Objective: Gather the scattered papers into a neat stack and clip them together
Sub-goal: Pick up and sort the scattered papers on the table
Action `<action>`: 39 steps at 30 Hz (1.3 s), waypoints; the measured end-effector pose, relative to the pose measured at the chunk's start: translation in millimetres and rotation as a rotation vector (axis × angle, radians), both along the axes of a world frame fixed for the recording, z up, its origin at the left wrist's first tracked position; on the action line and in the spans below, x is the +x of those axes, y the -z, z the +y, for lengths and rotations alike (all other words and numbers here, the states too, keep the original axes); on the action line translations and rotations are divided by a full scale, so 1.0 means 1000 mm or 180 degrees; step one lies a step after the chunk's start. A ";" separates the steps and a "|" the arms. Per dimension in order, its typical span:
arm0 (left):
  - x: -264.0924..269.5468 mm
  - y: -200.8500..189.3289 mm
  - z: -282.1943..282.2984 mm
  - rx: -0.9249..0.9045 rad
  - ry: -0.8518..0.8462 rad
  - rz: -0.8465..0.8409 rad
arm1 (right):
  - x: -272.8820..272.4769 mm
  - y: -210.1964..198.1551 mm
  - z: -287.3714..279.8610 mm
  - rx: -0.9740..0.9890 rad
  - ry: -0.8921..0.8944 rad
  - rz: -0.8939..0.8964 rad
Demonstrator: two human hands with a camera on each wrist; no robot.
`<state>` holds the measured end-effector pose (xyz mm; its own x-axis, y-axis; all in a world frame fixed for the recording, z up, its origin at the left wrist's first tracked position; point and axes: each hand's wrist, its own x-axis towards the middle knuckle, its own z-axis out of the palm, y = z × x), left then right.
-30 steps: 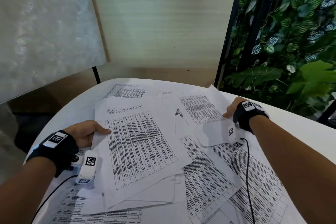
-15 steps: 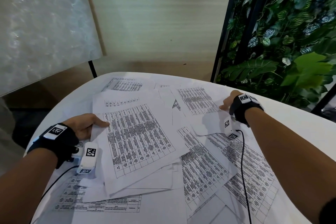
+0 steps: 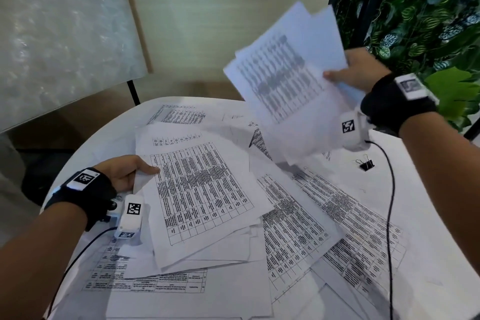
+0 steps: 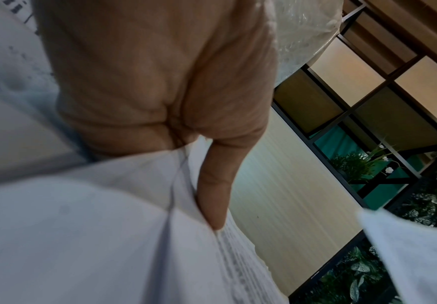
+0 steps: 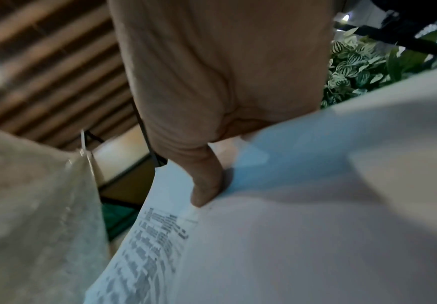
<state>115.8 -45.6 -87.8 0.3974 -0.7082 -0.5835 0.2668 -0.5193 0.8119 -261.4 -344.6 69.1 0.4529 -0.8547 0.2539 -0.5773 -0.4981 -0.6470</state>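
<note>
Overhead, lifted sheets [image 3: 288,65] in right hand [image 3: 359,70].

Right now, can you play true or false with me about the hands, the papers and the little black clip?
1. The right hand holds some papers up in the air. True.
2. The black binder clip is already clamped on a stack. False: it lies by itself on the white table.
3. The left hand grips the edge of a printed pile down on the table. True.
4. All the papers are in one neat stack. False: many sheets still lie spread across the table.
5. Green plants stand behind the table. True.
</note>
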 end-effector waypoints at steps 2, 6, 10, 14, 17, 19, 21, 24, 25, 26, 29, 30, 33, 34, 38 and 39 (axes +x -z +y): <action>-0.001 0.001 0.000 -0.0014 -0.0014 0.0010 | 0.005 -0.011 0.013 0.0021 -0.0224 -0.0642; 0.001 0.000 -0.001 -0.0013 -0.0099 -0.0063 | 0.041 0.015 0.026 0.0324 -0.0298 -0.0661; 0.000 0.000 -0.003 -0.0308 -0.0420 0.0126 | 0.083 0.082 0.065 0.0467 -0.0340 0.0536; 0.003 -0.002 -0.001 -0.0661 -0.0402 0.0405 | 0.115 0.126 0.117 0.0597 -0.0497 0.1195; -0.001 0.000 -0.002 -0.0332 0.0003 0.0105 | 0.123 0.142 0.133 0.1034 -0.0910 0.1036; 0.001 0.003 -0.003 -0.0058 0.0145 -0.0144 | 0.115 0.136 0.133 0.1374 -0.1023 0.0780; 0.002 0.003 -0.003 0.0060 0.0120 -0.0285 | 0.095 0.123 0.124 0.1280 -0.0831 0.0939; -0.001 0.000 -0.003 0.0131 0.0168 -0.0221 | 0.062 0.116 0.117 0.0892 -0.0483 0.1796; -0.002 -0.001 -0.002 0.0156 0.0209 -0.0222 | 0.054 0.118 0.118 0.0971 -0.0502 0.1882; -0.002 -0.001 -0.002 0.0156 0.0221 -0.0219 | 0.050 0.123 0.122 0.1100 -0.0546 0.1820; 0.002 0.002 -0.001 0.0139 0.0203 -0.0246 | 0.041 0.134 0.134 0.1297 -0.0622 0.1411; 0.003 0.002 -0.001 0.0122 0.0197 -0.0210 | 0.037 0.135 0.134 0.1306 -0.0617 0.1328; 0.001 0.000 0.000 0.0132 0.0192 -0.0183 | 0.008 0.130 0.125 0.1065 -0.0427 0.1514; 0.002 0.000 0.000 0.0147 0.0173 -0.0199 | -0.004 0.129 0.120 0.0944 -0.0295 0.1671; 0.009 0.005 0.001 0.0235 0.0147 -0.0338 | -0.052 0.134 0.103 0.0631 0.0050 0.2227; 0.011 0.006 0.000 0.0248 0.0159 -0.0355 | -0.059 0.137 0.101 0.0613 0.0056 0.2274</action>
